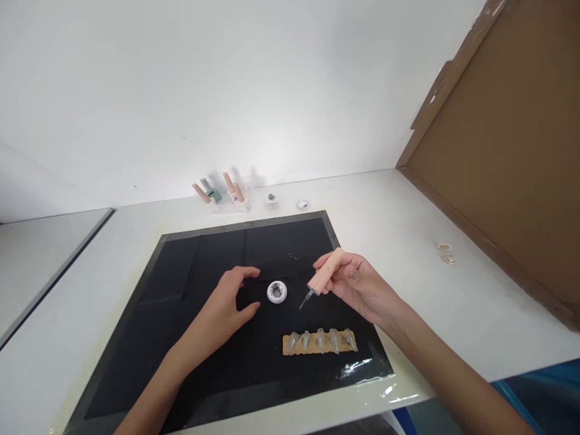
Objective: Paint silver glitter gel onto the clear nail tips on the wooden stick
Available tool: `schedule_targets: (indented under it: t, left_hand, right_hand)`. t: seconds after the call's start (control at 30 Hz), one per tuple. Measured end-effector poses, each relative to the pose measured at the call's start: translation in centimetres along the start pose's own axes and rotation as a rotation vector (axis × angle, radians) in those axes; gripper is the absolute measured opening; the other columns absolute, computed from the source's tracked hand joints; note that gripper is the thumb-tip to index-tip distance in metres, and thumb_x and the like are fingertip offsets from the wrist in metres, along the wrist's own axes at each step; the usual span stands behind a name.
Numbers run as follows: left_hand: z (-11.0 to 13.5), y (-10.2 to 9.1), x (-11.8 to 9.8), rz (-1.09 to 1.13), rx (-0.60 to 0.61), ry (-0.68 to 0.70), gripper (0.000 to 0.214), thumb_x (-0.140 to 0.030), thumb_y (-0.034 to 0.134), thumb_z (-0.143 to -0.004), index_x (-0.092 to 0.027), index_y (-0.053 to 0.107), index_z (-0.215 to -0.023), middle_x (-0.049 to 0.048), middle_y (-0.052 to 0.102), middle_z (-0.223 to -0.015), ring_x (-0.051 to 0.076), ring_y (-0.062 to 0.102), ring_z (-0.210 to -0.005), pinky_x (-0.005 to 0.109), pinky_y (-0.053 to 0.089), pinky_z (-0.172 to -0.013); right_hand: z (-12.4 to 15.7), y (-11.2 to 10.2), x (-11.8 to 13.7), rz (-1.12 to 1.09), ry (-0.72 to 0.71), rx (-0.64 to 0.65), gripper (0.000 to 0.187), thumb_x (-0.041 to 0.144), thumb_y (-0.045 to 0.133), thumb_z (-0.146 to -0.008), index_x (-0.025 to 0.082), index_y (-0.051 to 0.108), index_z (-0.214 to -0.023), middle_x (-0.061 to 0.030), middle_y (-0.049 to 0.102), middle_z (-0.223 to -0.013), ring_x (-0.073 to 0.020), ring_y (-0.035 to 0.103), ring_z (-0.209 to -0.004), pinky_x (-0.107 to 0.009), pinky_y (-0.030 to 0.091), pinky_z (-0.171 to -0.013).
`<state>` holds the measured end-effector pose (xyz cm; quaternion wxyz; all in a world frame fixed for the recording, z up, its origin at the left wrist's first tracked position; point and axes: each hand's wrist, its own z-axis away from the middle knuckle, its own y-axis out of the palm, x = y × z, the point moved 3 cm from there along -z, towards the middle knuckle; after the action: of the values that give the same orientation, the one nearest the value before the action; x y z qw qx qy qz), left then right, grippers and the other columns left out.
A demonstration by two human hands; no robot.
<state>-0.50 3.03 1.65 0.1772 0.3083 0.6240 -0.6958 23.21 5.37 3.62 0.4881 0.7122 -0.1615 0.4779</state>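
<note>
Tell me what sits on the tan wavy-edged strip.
Five clear pointed false nail tips in a row on the tan wavy-edged strip; whatever fastens them underneath is covered.

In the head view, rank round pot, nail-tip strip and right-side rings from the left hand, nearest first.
1. round pot, just right of the left hand.
2. nail-tip strip, front of the mat.
3. rings, far right, off the mat.
</note>
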Motion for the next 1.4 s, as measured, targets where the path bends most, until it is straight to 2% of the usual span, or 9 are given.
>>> schedule_targets:
  t: [0.13, 0.3, 0.4, 0.5, 0.7, 0.9, 1.1, 1.23, 1.4]
  left_hand:
    - [2.7, 0.0, -1.3, -0.061, 0.026, -0.019, 0.018, -0.02, 0.056, -0.075, -0.021, 0.056, -0.093, 0.004, 0.059, -0.092, 0.023, 0.057, -0.087, 0.037, 0.048, -0.078]
    - [5.4, 4.0, -2.5, -0.049, 0.151, -0.121, 0.031, -0.024, 0.06, -0.074, -0.018, 0.061, -0.105, 0.0043, 0.058, -0.084, 0.022, 0.057, -0.079, 0.036, 0.049, -0.072]
    - [5.6, 5.4, -2.9, -0.099, 0.127, -0.132, 0.043, -0.028, 0.062, -0.075, -0.018, 0.06, -0.117, 0.0066, 0.06, -0.089, 0.026, 0.058, -0.085, 0.04, 0.049, -0.075]
    - [5.4, 5.9, -3.1, -0.142, 0.114, -0.102, 0.044, -0.027, 0.064, -0.074, -0.02, 0.063, -0.118, 0.0079, 0.061, -0.092, 0.028, 0.057, -0.088, 0.042, 0.049, -0.075]
    - [5.3, 6.0, -3.2, -0.126, 0.048, 0.017, 0.02, -0.022, 0.063, -0.075, -0.022, 0.071, -0.094, 0.0067, 0.061, -0.085, 0.026, 0.058, -0.083, 0.04, 0.049, -0.072]
    - [4.8, 4.2, -4.8, 0.182, 0.032, 0.093, 0.014, -0.015, 0.063, -0.07, -0.016, 0.067, -0.083, 0.0058, 0.066, -0.08, 0.019, 0.06, -0.073, 0.029, 0.048, -0.065]
    - [2.3, 2.1, -5.4, 0.589, 0.167, 0.053, 0.013, -0.021, 0.07, -0.069, -0.017, 0.071, -0.081, 0.0018, 0.068, -0.072, 0.015, 0.057, -0.067, 0.026, 0.047, -0.066]
    - [1.0, 2.8, -5.3, 0.981, 0.35, -0.013, 0.023, -0.032, 0.079, -0.064, -0.018, 0.073, -0.082, 0.0004, 0.069, -0.07, 0.013, 0.059, -0.064, 0.025, 0.047, -0.063]
    - [1.3, 3.9, -5.6, 1.15, 0.428, -0.101, 0.033, -0.04, 0.084, -0.057, -0.017, 0.075, -0.078, 0.0004, 0.069, -0.065, 0.012, 0.058, -0.059, 0.023, 0.045, -0.059]
  right_hand:
    - [0.1, 0.2, 0.4, 0.004, -0.011, -0.096, 0.032, 0.049, 0.068, -0.077, 0.018, 0.076, -0.085, -0.0016, 0.062, -0.073, -0.0095, 0.052, -0.062, -0.023, 0.047, -0.063]
    - [0.3, 0.3, 0.9, 0.075, -0.089, -0.197, 0.025, 0.042, 0.065, -0.082, 0.018, 0.075, -0.085, -0.0014, 0.06, -0.072, -0.0108, 0.05, -0.064, -0.025, 0.044, -0.063]
    - [0.3, 0.2, 1.0, 0.116, -0.09, -0.208, 0.026, 0.043, 0.066, -0.082, 0.019, 0.075, -0.086, -0.0016, 0.06, -0.072, -0.0113, 0.05, -0.065, -0.025, 0.044, -0.065]
    - [0.3, 0.2, 1.0, 0.136, -0.075, -0.213, 0.027, 0.044, 0.067, -0.08, 0.02, 0.075, -0.087, -0.0015, 0.061, -0.073, -0.011, 0.05, -0.066, -0.025, 0.043, -0.065]
    - [0.4, 0.2, 1.0, 0.176, -0.091, -0.227, 0.023, 0.043, 0.068, -0.08, 0.022, 0.075, -0.087, -0.0007, 0.062, -0.075, -0.0108, 0.05, -0.066, -0.026, 0.042, -0.066]
    - [0.5, 0.2, 1.7, 0.331, -0.194, -0.183, 0.017, 0.039, 0.063, -0.085, 0.026, 0.074, -0.083, -0.0018, 0.069, -0.087, -0.0148, 0.056, -0.075, -0.03, 0.046, -0.071]
    - [0.8, 0.1, 3.1, 0.696, -0.305, -0.16, 0.013, 0.033, 0.061, -0.086, 0.026, 0.07, -0.081, -0.003, 0.074, -0.09, -0.0222, 0.057, -0.107, -0.036, 0.045, -0.081]
    - [1.0, 0.5, 3.2, 0.96, -0.487, -0.134, 0.011, 0.032, 0.066, -0.083, 0.026, 0.069, -0.09, -0.0034, 0.073, -0.093, -0.0219, 0.06, -0.093, -0.038, 0.044, -0.08]
    - [1.4, 1.5, 2.7, 1.192, -0.776, -0.113, 0.032, 0.038, 0.071, -0.078, 0.026, 0.061, -0.106, -0.0024, 0.069, -0.081, -0.0197, 0.055, -0.071, -0.037, 0.042, -0.068]
